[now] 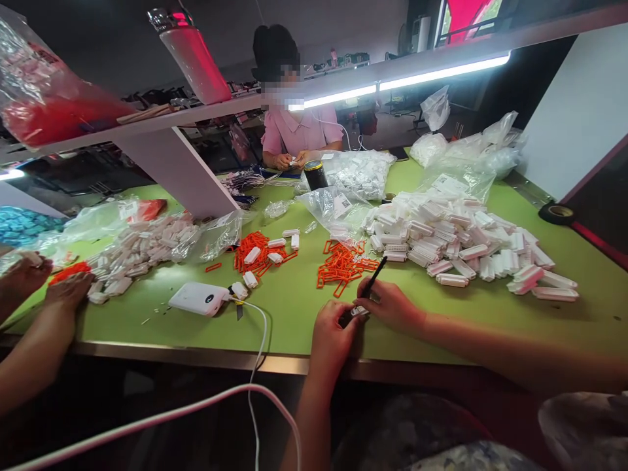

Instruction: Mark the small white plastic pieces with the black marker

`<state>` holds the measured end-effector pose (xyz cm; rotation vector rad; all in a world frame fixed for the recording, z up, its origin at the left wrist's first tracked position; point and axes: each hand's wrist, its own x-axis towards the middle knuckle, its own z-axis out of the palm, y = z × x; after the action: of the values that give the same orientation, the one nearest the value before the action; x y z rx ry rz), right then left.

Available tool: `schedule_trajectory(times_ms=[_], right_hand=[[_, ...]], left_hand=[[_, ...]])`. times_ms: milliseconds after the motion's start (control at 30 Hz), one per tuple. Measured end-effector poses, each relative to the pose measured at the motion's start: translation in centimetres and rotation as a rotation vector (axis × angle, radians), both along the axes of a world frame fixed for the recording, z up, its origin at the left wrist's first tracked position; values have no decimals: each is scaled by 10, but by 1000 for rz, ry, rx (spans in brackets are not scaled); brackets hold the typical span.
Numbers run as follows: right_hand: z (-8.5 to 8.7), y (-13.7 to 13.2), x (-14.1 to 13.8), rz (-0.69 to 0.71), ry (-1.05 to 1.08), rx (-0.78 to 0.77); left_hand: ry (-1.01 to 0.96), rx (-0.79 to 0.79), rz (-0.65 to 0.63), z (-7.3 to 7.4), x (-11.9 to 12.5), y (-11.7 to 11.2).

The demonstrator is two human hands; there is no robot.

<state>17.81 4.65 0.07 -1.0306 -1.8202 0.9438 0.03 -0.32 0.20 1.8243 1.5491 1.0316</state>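
Note:
Near the table's front edge, my left hand (330, 333) is closed around a small white plastic connector housing (360, 311). My right hand (392, 306) pinches a slim black pen-like tool (377, 273), whose upper end points up and to the right; its lower end is hidden by my fingers at the white piece. Just beyond my hands lies a pile of orange plastic frames (341, 265). To the right is a large heap of white connector housings (441, 235).
A white power bank (199, 299) with a white cable (265, 320) lies to the left. Behind it is another orange pile (255, 252). A co-worker's hands (69, 288) are at far left; another person (301, 134) sits opposite. A black can (314, 175) and black tape roll (558, 212) stand farther off.

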Motion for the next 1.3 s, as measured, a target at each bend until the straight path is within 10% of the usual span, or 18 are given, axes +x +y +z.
schedule_trajectory(times_ms=[633, 1000, 1300], right_hand=[[2, -2, 4, 5, 91, 2], [6, -5, 3, 66, -261, 348], [1, 6, 7, 45, 141, -67]], left_hand=[[-1, -17, -3, 2, 1, 0], [-5, -36, 2, 3, 1, 1], [12, -16, 9, 4, 0, 0]])
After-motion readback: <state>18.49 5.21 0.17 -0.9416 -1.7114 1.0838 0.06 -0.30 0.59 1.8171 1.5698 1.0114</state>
